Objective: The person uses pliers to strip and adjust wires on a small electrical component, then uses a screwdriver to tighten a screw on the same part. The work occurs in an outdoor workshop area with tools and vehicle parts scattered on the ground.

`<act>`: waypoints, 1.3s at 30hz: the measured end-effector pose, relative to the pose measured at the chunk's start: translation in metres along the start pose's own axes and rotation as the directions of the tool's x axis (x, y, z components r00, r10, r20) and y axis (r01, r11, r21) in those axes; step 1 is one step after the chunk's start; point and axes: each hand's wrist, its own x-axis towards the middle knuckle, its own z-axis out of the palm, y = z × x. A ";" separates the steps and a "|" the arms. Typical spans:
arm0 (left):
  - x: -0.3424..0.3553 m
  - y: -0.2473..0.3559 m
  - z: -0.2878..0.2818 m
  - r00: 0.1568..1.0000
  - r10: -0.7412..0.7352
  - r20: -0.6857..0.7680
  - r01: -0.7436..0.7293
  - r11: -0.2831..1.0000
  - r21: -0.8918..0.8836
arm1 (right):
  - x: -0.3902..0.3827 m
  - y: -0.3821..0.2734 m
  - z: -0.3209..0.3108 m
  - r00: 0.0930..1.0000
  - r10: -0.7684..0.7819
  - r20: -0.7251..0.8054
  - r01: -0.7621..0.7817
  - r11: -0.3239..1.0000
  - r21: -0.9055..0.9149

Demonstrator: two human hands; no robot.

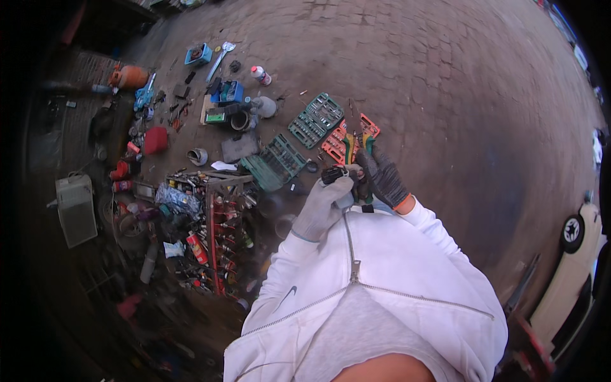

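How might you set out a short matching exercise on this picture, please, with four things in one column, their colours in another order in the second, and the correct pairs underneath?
Things
1. Left hand
2. Right hand
3. Pliers
4. Gas cylinder

Colours
A. Yellow and green along the handles
B. Orange body, toward the upper left of the picture
C. Gloved in dark grey, with orange at the wrist
D. Gloved in pale grey

Pairs: 1-D, 2-C, 3-A, 4-B
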 end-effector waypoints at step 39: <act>0.204 -0.047 0.260 0.847 0.283 0.450 -0.470 0.001 0.883 | -0.147 0.076 -0.286 0.808 0.585 -0.068 -0.529 0.771 0.355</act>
